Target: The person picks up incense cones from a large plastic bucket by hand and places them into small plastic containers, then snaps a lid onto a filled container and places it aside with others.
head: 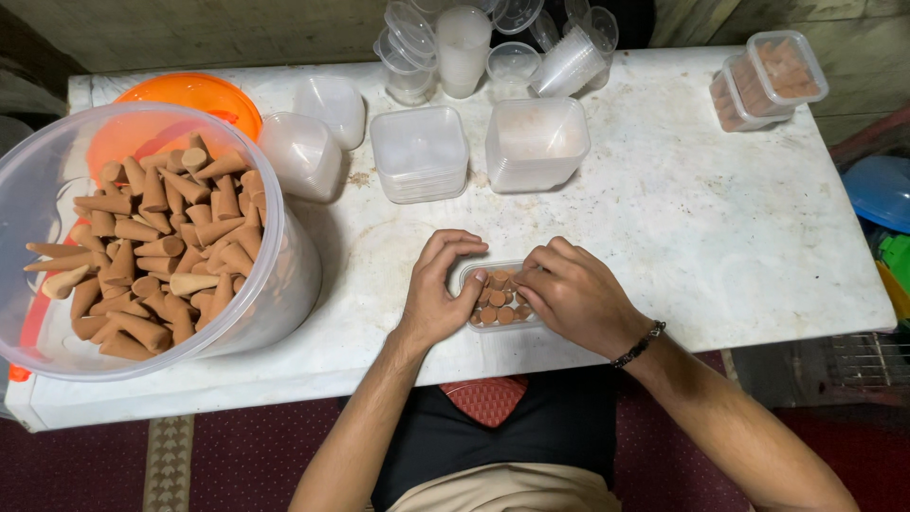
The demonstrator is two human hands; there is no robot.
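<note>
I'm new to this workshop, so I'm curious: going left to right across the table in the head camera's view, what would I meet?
Big clear tub of brown cones → left hand → small clear box being filled with cones → right hand → two closed, filled boxes at the far right corner.

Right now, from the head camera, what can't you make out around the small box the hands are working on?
- Small clear box: both side walls hidden by the left hand and right hand; how many brown cones it holds cannot be counted.
- Large clear tub of cones: left side cut off by the picture's edge.
- Filled boxes at the far right: contents too small to tell.
- Blue thing: cut off by the right edge.
</note>
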